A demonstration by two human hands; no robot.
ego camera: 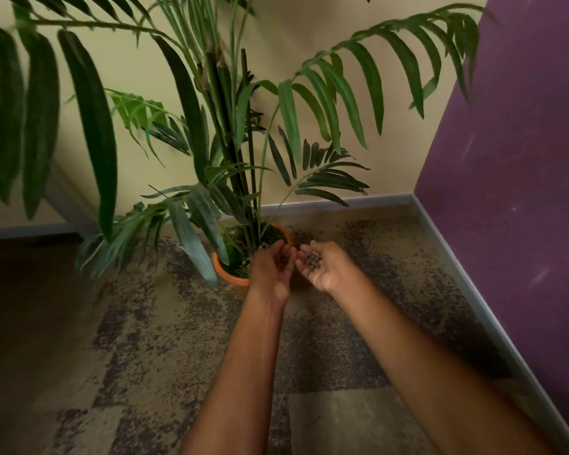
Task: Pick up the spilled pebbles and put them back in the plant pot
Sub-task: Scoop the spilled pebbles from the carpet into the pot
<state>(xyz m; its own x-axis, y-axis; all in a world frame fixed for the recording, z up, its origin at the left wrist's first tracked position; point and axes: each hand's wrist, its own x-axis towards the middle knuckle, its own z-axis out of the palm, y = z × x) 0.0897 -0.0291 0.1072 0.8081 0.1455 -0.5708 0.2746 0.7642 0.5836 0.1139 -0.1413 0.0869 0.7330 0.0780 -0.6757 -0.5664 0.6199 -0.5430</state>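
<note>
**Pebbles held over the palm's pot**

A small heap of dark pebbles (313, 258) lies in the cupped, upturned palm of the right hand (322, 269), just beside the terracotta plant pot (232, 278). The left hand (271, 269) is at the pot's rim, its fingers curled loosely around a few more pebbles, some showing at its fingertips above the moss. The two hands nearly touch. A tall palm (230, 126) rises from the pot, which stands on mottled carpet (184, 339) in a corner where a cream wall (309, 34) meets a purple wall (513, 159).
</note>
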